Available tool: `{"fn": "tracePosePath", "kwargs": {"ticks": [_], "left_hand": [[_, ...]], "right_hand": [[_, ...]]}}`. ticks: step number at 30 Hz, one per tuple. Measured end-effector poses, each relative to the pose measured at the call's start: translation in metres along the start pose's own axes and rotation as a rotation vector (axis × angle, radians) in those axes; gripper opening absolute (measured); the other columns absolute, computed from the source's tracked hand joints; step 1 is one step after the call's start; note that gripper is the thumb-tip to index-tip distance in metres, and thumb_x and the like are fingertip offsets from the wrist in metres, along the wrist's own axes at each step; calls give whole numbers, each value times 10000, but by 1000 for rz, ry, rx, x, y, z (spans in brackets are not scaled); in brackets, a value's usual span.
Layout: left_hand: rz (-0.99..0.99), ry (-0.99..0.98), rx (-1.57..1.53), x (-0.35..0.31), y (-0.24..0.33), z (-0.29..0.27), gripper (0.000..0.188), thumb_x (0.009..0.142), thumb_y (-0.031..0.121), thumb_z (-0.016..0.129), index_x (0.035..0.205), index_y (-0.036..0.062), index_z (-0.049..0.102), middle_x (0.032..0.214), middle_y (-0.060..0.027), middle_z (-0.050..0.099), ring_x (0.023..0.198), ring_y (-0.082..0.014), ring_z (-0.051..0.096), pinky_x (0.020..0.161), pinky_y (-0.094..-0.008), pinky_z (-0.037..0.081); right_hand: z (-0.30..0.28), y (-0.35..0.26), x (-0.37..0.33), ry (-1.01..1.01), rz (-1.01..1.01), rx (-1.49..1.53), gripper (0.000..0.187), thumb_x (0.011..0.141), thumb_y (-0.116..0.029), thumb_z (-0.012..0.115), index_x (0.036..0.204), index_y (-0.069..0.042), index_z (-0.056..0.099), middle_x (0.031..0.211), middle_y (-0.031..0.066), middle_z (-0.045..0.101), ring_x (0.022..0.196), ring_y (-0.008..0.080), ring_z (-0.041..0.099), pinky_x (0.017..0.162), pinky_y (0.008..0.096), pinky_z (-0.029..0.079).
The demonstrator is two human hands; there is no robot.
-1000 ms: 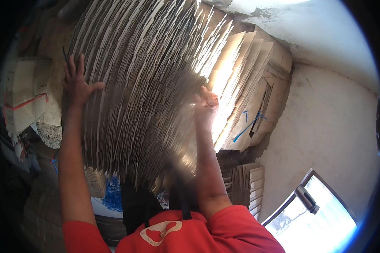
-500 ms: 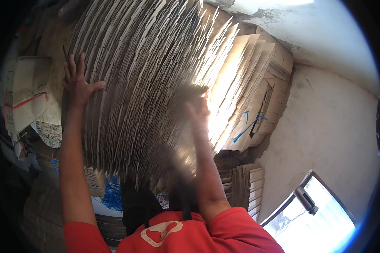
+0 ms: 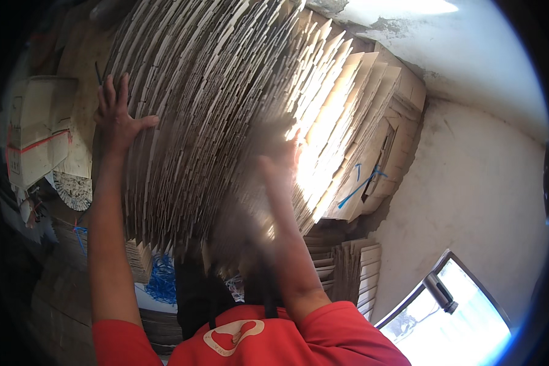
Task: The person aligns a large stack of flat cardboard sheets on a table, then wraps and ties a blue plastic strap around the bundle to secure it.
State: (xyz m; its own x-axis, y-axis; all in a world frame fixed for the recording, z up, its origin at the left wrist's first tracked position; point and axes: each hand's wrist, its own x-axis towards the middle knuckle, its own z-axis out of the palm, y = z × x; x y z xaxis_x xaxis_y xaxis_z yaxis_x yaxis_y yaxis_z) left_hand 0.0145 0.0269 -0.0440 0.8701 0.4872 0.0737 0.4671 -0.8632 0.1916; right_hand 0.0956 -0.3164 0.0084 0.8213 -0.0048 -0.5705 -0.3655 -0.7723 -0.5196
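Observation:
A large bundle of flat cardboard sheets (image 3: pixel 183 128) stands in front of me, its many edges facing up in curved rows. My left hand (image 3: pixel 119 119) rests against the bundle's left side, fingers stretched and thumb spread out over the edges. Over the right part of the bundle is my right hand (image 3: pixel 280 161), partly lost in motion blur and strong sunlight. Its fingertips are smeared, so whether it grips any sheets cannot be made out. Some sheets near my right forearm are blurred too.
Behind on the right lean more cardboard pieces (image 3: pixel 372 146) with a blue strap (image 3: pixel 355 192). Blue twine (image 3: pixel 161 280) lies tangled below the bundle. A carton with a red stripe (image 3: pixel 39 146) stands at the left. The plaster wall (image 3: pixel 463 183) and a bright window (image 3: pixel 451 311) bound the right.
My right hand has shifted slightly left and down across the sheet edges. The left hand stays spread on the same side of the bundle. The whole view has moved a little.

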Motion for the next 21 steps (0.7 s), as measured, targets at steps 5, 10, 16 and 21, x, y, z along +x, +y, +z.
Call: {"fn": "tracePosePath", "kwargs": {"ticks": [5,10,16,21], "left_hand": [[2,-4,-10,1,0,1,1287,448,815,675,1523,241,260,1590,-143,161,1437,-448,173,976,-750,244],[-24,-28,-8,2,0,1,1283,450,806,685,1524,246,260,1593,-132,158,1437,-441,174,978,-752,240],[-5,31,-16,1,-2,4,1261,464,782,706,1524,265,259,1595,-125,163,1435,-437,183,978,-754,241],[-13,22,-20,0,-3,5,1273,458,794,697,1529,275,244,1594,-127,166,1433,-445,182,974,-757,241]], "right_hand": [[-6,-7,-4,22,19,129,864,783,-20,563,1547,-221,211,1589,267,75,1438,385,255,1069,418,413],[10,14,-5,159,-180,-84,823,788,0,568,1519,-274,306,1586,259,118,1339,352,441,918,356,530],[22,18,-2,225,-206,-127,661,855,-115,645,1462,-255,423,1574,263,158,1277,350,508,874,355,551],[23,3,-8,241,-151,-245,727,827,-246,752,1467,-254,409,1580,250,143,1327,365,454,965,385,508]]}}
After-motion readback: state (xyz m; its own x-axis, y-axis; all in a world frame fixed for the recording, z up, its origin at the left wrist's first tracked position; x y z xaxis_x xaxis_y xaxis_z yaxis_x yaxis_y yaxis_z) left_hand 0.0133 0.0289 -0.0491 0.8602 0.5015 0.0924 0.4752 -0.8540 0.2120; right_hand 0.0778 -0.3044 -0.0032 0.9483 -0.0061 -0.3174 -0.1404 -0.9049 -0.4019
